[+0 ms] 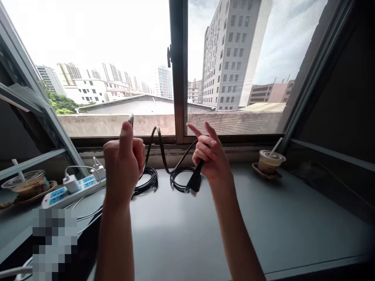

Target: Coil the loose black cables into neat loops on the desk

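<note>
A black cable (160,146) hangs in loops between my two raised hands, above the grey table. My left hand (126,156) is closed around one end of it, thumb up, with a dark tip showing above the thumb. In my right hand (207,150) the other part of the cable is gripped by the curled fingers, while the index finger and thumb stick out. Its black connector (194,182) hangs below my right palm. Two coiled black cables lie on the table behind, one coil (150,180) near my left hand and another coil (175,183) near the connector.
A white power strip (84,185) with plugs and white cords is at the left. One iced drink (27,183) stands at the far left, another drink cup (271,160) at the back right. The window frame (179,78) rises behind the grey table (175,234).
</note>
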`<state>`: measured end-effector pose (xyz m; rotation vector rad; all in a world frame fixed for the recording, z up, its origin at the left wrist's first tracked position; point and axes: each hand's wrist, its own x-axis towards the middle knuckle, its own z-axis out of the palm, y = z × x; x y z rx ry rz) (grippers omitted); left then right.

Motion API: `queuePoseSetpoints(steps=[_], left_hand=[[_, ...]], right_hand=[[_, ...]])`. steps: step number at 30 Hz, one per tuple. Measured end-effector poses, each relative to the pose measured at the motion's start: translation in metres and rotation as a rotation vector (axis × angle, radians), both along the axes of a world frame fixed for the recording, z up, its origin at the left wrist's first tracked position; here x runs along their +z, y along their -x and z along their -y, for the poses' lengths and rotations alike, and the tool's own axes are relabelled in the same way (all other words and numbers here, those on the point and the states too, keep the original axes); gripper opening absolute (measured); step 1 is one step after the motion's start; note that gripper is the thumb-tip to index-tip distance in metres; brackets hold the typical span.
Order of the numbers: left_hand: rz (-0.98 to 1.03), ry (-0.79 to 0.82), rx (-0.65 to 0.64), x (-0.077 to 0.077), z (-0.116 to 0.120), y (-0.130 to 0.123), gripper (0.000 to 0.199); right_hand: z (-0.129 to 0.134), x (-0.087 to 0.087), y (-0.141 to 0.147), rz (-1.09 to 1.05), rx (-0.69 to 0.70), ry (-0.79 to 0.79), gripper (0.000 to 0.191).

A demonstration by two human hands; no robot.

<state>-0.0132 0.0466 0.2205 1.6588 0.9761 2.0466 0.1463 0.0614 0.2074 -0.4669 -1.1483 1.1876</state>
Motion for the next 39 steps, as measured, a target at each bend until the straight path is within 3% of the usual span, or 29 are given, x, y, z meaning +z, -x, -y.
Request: queuePoseSetpoints(steps=[3,5,8,12,15,18,21,26,29,31,33,36,39], left_hand=[[0.009,0.019,-0.037,0.004,0.009,0.004,0.057],[-0.017,0.072,-0.076,0.005,0.013,0.005,0.057],[-0.212,0.218,-0.143,0.003,0.015,0.0,0.061],[-0.392,0.323,-0.332,-0.003,0.012,-0.011,0.065],[-0.408,0.35,-0.421,-0.005,0.01,-0.014,0.064],[-0.412,0.309,-0.353,-0.004,0.009,-0.009,0.062],[-0.512,0.217,-0.256,-0.002,0.012,-0.001,0.048],[-0.617,-0.105,0.024,0.002,0.019,0.011,0.021],[-0.677,-0.229,0.093,-0.002,0.015,0.012,0.047],[-0.712,-0.259,0.14,-0.007,0.006,0.009,0.068],[-0.696,-0.278,0.208,-0.013,-0.006,0.006,0.075],[-0.612,-0.334,0.212,-0.018,-0.024,0.004,0.067],[-0.555,-0.377,0.045,-0.017,-0.028,0.006,0.051]], right_hand=[[0.01,0.005,-0.001,0.085,0.191,-0.029,0.031],[0.017,0.006,-0.002,0.209,0.196,-0.06,0.033],[0.026,0.005,0.002,0.445,0.121,-0.108,0.035],[0.031,0.005,0.007,0.709,0.219,-0.206,0.046],[0.033,0.005,0.005,0.755,0.268,-0.245,0.031],[0.032,0.003,-0.003,0.735,0.276,-0.239,0.016],[0.026,-0.002,-0.011,0.77,0.046,-0.208,0.013],[0.013,-0.007,-0.012,0.764,-0.603,-0.278,0.014],[0.01,-0.007,-0.01,0.721,-0.83,-0.314,0.014],[0.012,-0.007,-0.009,0.722,-0.905,-0.361,0.011],[0.016,-0.006,-0.007,0.712,-0.937,-0.451,0.006],[0.025,-0.004,-0.004,0.653,-0.898,-0.637,0.006],[0.032,0.0,-0.003,0.593,-0.869,-0.773,0.012]])
